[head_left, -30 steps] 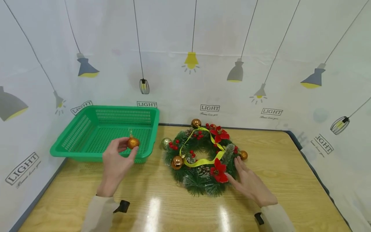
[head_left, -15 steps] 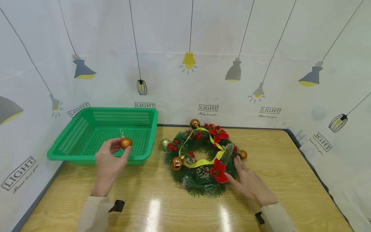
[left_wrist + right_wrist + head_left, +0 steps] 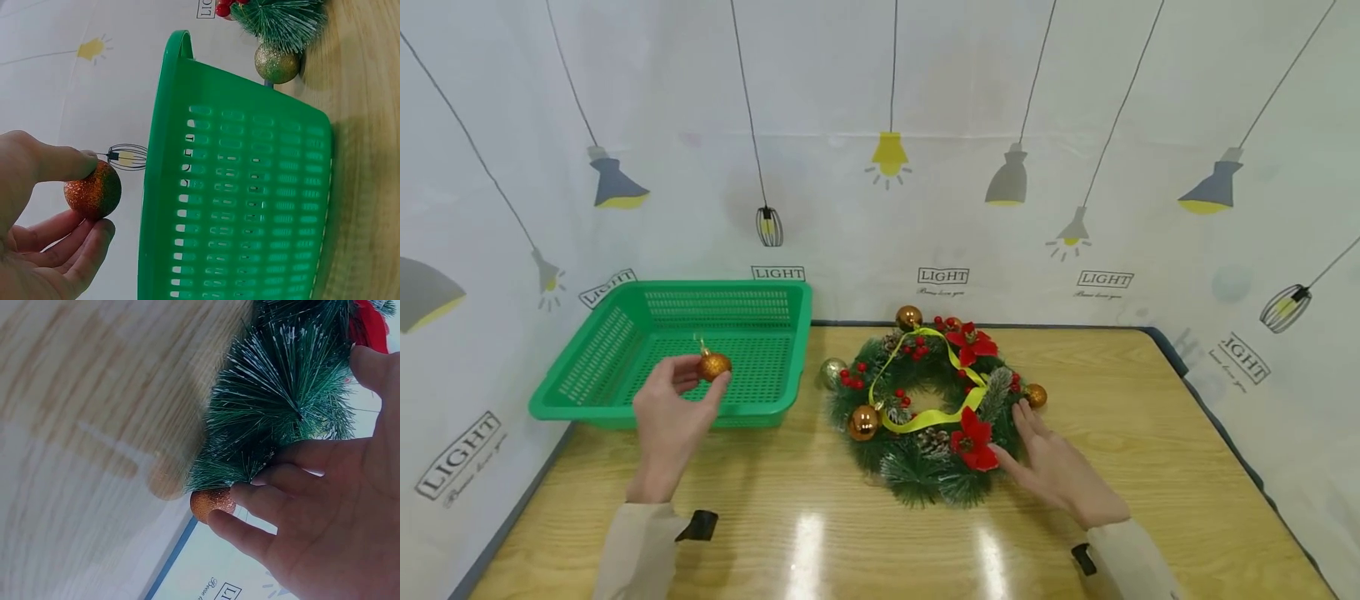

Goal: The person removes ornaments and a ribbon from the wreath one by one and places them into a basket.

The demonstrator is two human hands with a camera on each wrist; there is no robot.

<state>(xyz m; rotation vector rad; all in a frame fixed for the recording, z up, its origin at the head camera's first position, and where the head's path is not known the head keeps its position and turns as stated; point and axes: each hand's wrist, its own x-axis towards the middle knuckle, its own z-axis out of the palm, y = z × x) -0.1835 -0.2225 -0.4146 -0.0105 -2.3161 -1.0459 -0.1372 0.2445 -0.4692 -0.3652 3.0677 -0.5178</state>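
Note:
My left hand (image 3: 673, 408) pinches a glittery orange Christmas ball (image 3: 714, 366) between thumb and fingertips, its gold cap and loop pointing up. In the left wrist view the ball (image 3: 93, 190) is beside the basket's outer wall, near the rim. A green Christmas wreath (image 3: 910, 479) lies on the table, with red poinsettias (image 3: 974, 440), berries, pinecones and a yellow ribbon (image 3: 931, 419). Shiny copper balls (image 3: 863, 422), a pale gold ball (image 3: 832, 372) and an orange glitter ball (image 3: 1035, 395) sit around it. My right hand (image 3: 1063, 475) rests on the wreath's right side, fingers extended.
A green plastic basket (image 3: 670, 414) with slotted walls stands at the table's back left, just left of the wreath. The wooden table (image 3: 1120, 400) meets a wall covering (image 3: 835, 100) printed with lamps at the back and sides.
My left hand has moved left with the orange Christmas ball, farther from the wreath and over the basket's front in the head view. My right hand keeps its place on the wreath.

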